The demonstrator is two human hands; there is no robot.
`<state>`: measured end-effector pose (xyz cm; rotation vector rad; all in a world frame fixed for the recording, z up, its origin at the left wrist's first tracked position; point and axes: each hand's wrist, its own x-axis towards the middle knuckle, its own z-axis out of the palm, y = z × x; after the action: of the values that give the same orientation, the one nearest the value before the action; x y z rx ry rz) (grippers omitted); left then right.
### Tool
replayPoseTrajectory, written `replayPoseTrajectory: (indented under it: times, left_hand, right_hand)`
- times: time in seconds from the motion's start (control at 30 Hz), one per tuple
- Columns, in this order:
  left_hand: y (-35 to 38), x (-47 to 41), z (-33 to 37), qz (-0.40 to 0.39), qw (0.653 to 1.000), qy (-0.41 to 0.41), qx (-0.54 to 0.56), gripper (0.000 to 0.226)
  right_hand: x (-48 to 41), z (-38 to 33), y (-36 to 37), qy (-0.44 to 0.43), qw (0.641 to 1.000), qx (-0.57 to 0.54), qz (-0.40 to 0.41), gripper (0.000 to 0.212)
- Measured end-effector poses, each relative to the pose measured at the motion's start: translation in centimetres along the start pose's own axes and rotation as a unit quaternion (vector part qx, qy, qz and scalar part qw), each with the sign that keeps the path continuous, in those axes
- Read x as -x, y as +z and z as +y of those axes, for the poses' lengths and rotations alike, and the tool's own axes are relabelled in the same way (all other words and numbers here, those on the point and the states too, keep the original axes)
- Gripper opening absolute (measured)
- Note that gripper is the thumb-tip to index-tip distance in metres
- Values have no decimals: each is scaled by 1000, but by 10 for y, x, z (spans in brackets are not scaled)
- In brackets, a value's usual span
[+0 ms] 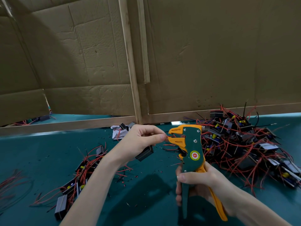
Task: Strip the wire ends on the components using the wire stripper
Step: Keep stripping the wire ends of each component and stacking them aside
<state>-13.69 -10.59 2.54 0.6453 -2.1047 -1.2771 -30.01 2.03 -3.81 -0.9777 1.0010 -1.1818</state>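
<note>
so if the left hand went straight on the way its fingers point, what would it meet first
Most likely the orange jaws of the wire stripper, just right of the left hand, which pinches a red wire; depth is unclear.

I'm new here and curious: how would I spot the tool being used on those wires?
Above the teal table, left of the big heap of red-wired components, the right hand grips the wire stripper upright. Nothing else is green and orange.
</note>
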Motion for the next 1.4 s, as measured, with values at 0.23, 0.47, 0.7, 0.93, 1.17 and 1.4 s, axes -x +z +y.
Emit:
replayPoseTrajectory:
  times: [0.23, 0.47, 0.7, 0.93, 1.17, 1.4]
  left_hand:
    - [-7, -1, -6, -33, 999, -3, -14, 13]
    - [2, -10, -29, -6, 997, -23, -72, 20]
    - [-6, -19, -19, 185, 960, 32, -208, 15]
    - [50, -78, 34, 214, 963, 154, -62, 16]
    - [91, -83, 36, -71, 984, 82, -139, 57]
    - [2, -31, -8, 72, 951, -31, -300, 32]
  right_hand:
    - [2, 9, 16, 51, 992, 3, 113, 49]
    - [-3, 8, 17, 34, 994, -31, 97, 19]
    - [-14, 11, 0, 99, 987, -108, 63, 50]
    - [-16, 13, -8, 143, 969, -191, 57, 55]
    - [-14, 4, -15, 144, 948, -282, 34, 50]
    - [-15, 2, -14, 92, 963, -237, 90, 47]
